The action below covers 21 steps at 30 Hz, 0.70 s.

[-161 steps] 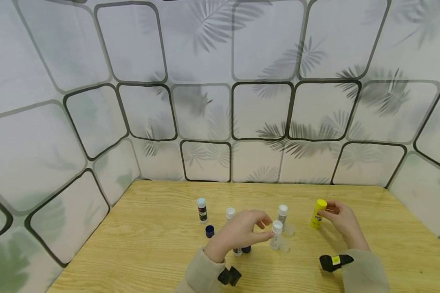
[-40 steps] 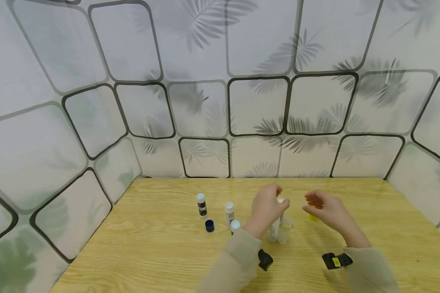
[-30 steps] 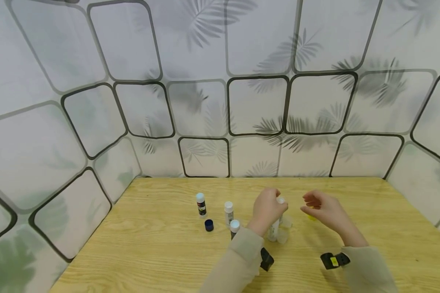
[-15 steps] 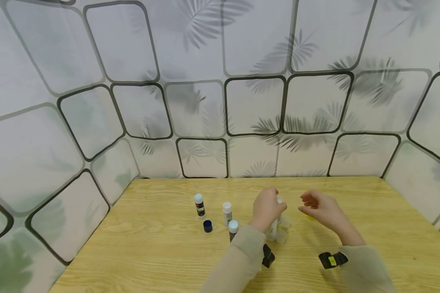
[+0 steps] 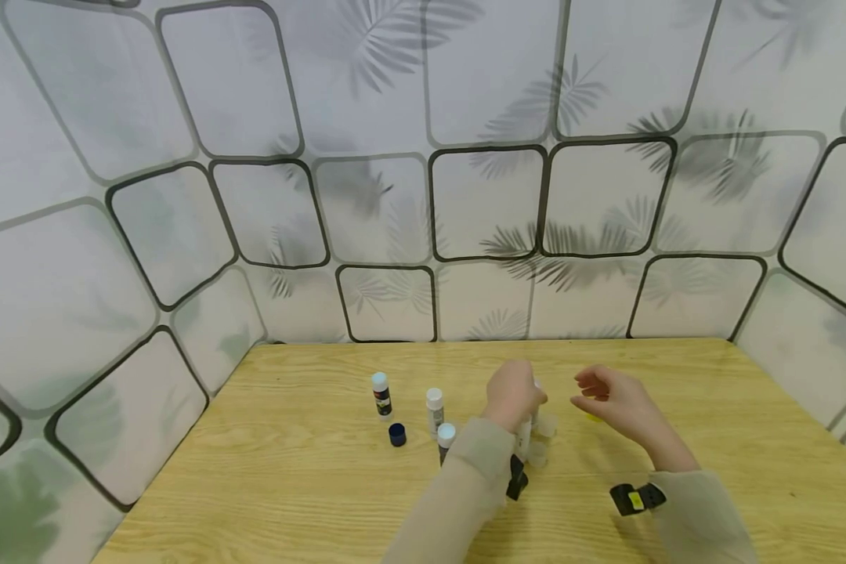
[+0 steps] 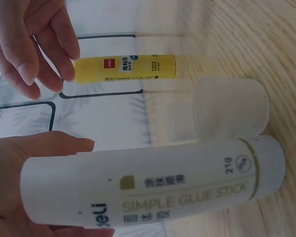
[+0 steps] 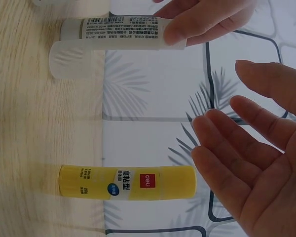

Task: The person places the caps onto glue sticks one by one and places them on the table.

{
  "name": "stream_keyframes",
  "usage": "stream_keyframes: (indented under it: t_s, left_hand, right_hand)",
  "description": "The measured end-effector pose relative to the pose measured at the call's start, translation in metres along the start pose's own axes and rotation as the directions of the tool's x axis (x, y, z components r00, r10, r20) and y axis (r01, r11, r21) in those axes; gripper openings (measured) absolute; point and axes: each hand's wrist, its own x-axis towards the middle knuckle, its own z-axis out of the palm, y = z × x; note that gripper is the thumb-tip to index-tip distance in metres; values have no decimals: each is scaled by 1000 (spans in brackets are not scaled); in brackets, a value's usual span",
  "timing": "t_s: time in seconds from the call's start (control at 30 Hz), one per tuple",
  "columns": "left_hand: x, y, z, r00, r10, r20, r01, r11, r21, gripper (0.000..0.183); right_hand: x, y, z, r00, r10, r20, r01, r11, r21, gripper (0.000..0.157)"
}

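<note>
- Barcoded glue stick [image 7: 113,33]: a slim, pale plastic cylinder, upright over the table [image 5: 289,486], with small dark print and a barcode along its side and a plain white upper end. It is to the left of the yellow stick.
- The left hand [image 5: 513,392] grips this stick near its top, the thumb across the near side and the fingers behind.
- Beside its base is a frosted cap [image 7: 71,59], a short, see-through cup with fine ribs.
- White glue stick [image 6: 153,185]: large in the left wrist view, in front of the left hand. It is smooth and round, with "SIMPLE GLUE STICK", "deli" and "21g" on its side and a thin gold band near the base. A second cap [image 6: 232,108], cloudy and rounded, is next to it.
- Yellow glue stick [image 7: 128,182]: a bright, glossy, upright tube with a red label square and a blue oval, standing on the table.
- The right hand [image 5: 620,403] is spread loosely, holding nothing, its fingertips right by the yellow tube's top; whether they touch it I cannot tell.
- Further left are a dark-labelled stick [image 5: 382,396] with a pale top, a white-topped stick [image 5: 435,411], and another pale-topped stick [image 5: 446,440] partly hidden by a beige sleeve [image 5: 458,493].
- A small, round navy cap [image 5: 397,435] is near them.
- The tabletop is light wood with streaky grain; behind it hangs a pale backdrop [image 5: 374,204] printed with rounded squares and grey leaves.
</note>
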Motion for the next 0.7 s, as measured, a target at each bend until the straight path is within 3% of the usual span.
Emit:
stream_keyframes:
  t_s: [0.27, 0.7]
  left_hand:
    - [5, -2, 9, 999, -13, 46, 14, 1000, -12, 18]
    - [8, -12, 8, 997, 12, 80, -8, 998, -56, 19]
  right_hand:
    - [-1, 1, -2, 1000, 10, 1, -10, 1000, -2, 34]
    - [0, 5, -2, 1000, 9, 5, -9, 1000, 5, 35]
